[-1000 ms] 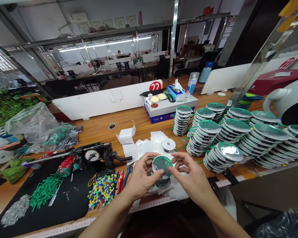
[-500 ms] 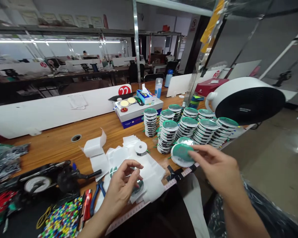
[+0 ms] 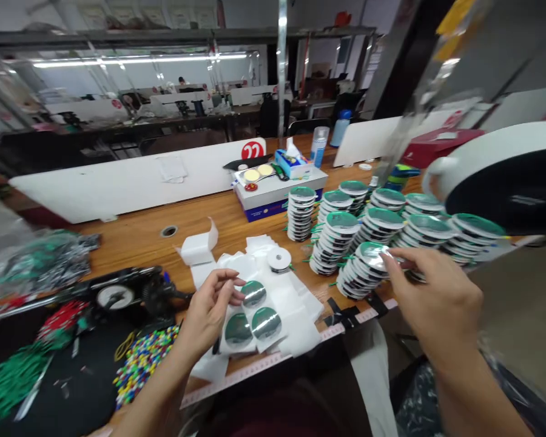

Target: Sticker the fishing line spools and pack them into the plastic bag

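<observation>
My left hand (image 3: 215, 306) hovers over white backing sheets (image 3: 298, 328), its fingers curled and apart, beside three round green stickers (image 3: 267, 323). My right hand (image 3: 430, 282) has its fingertips on the green-topped disc (image 3: 372, 254) at the top of the nearest stack, which leans. Behind that stand several more stacks of white discs with green tops (image 3: 341, 223). A single white spool (image 3: 279, 259) lies on the sheets, between the stickers and the stacks.
At the left are a black machine (image 3: 141, 288), colourful beads (image 3: 146, 358) and green ties (image 3: 13, 379). A box (image 3: 279, 194) with tissues sits behind the sheets. A white fan (image 3: 505, 164) stands at the right.
The view has shifted left. The disc under my right hand now sits squarely on the near stack instead of tilted in front. My left hand has moved off the stickers, uncovering them.
</observation>
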Tool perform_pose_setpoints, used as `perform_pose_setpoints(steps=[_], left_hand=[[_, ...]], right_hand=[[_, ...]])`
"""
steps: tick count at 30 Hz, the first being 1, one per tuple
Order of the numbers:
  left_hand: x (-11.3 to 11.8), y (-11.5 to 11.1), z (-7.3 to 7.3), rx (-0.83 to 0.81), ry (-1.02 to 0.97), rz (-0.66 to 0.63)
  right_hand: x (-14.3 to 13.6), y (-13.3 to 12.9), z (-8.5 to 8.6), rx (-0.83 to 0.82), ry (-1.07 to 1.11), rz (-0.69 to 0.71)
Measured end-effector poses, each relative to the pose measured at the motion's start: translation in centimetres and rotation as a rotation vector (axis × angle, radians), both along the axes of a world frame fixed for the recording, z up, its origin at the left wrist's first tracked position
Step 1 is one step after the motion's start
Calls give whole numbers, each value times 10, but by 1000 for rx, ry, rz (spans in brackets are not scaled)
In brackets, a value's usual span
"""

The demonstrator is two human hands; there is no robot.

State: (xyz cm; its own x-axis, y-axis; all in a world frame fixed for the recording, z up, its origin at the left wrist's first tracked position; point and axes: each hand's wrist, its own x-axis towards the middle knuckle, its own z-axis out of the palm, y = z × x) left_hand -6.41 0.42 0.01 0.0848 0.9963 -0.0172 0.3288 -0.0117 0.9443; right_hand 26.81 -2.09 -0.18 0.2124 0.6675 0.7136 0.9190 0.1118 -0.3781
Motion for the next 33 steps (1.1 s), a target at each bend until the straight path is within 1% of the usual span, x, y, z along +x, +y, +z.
perform_pose_setpoints(steps=[1,2,3,4,5,7,9,11,13,15,17,20,22,23,25,27,29,31,33], left_hand=[[-5,-1,-2,-16,16,-5],[-9,-2,-4,-38,34,-12],[-12,-3,-6,-62,58,-23],[-14,-5,-8,-86,89,-34],[-15,-7,-10,-108,127,-45],[-16,-10,-14,-132,220,-60],[-16,-12,-18,-137,290,-79],[-17,-12,-22,-132,315,-99],[-18,-13,-24,-127,311,-113],[-20,-13,-26,-128,305,-120],[-21,-14,-26,-139,282,-105],[-21,-14,-20,-175,207,11],[-18,-12,-15,-210,112,67],[-16,-10,-13,-228,44,61],[-9,-5,-12,-253,-112,21],[-2,0,-15,-259,-247,19],[3,4,-22,-255,-323,47],[7,6,-27,-256,-355,53],[10,5,-27,-263,-359,23]], right_hand=[[-18,-7,-6,1,24,132],[-36,-12,-13,-28,46,309],[-54,-16,-23,-118,75,482],[-72,-18,-34,-221,93,610],[-88,-17,-44,-302,108,674],[-113,-7,-62,-402,127,654],[-129,9,-71,-465,140,586],[-140,26,-72,-556,167,564],[-146,38,-69,-651,242,588],[-150,42,-65,-707,390,654],[-150,41,-63,-704,629,723],[-143,34,-61,-654,992,778],[-137,27,-58,-641,1115,801],[-135,24,-57,-636,1137,810],[-133,18,-54,-618,1104,833],[-133,12,-50,-539,951,829],[-134,8,-44,-349,691,767],[-134,6,-38,-138,411,711],[-134,7,-32,-21,185,720]])
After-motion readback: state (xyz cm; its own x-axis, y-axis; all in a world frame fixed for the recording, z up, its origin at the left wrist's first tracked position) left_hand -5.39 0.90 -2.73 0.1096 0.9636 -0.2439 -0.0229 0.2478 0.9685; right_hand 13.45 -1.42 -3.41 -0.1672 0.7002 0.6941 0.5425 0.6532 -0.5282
